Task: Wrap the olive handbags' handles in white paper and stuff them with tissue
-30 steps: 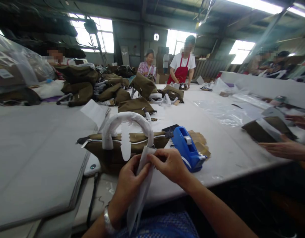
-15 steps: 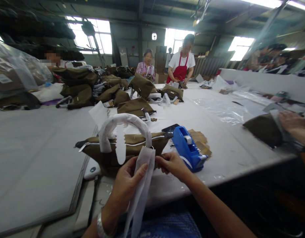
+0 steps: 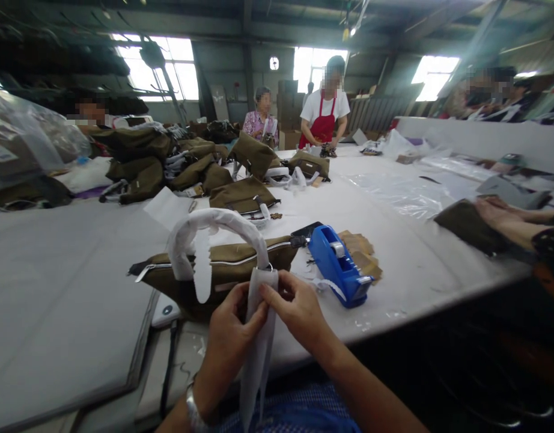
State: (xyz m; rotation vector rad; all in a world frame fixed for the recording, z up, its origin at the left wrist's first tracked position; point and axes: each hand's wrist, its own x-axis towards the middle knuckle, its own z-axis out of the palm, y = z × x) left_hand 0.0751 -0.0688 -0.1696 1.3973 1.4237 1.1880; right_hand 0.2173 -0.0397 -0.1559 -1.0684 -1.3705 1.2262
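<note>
Tape dispenser (image 3: pixel 333 264): blue, on the white table (image 3: pixel 412 264); landmark for these notes.
Olive bag (image 3: pixel 234 273): just left of the dispenser, zipper (image 3: pixel 232 260) along the top, zip pull at the far end from the dispenser.
Handle (image 3: pixel 218 218): wrapped in white, arching over the bag, left of the dispenser; a jagged-edged white piece (image 3: pixel 202 270) hangs from it across the bag's front.
White strip (image 3: pixel 258 361): left of the dispenser and nearer the wearer, top end just under a metal ring (image 3: pixel 270 267) at the handle's foot, tails hanging below the table edge. What lies inside its folds, cannot tell.
Left hand (image 3: pixel 234 322): left of the dispenser, thumb and fingers pinched together on the strip; silver band (image 3: pixel 193 409) at the wrist.
Right hand (image 3: pixel 299 310): between strip and dispenser, thumb pressed on the strip's upper part, fingers curled behind, clamped on it.
Brown paper pieces (image 3: pixel 362 255): just right of the dispenser.
Bag pile (image 3: pixel 142 174): beyond the dispenser, to the left.
Co-worker's hands (image 3: pixel 505 219): well right of the dispenser, on another olive item (image 3: pixel 461 225).
</note>
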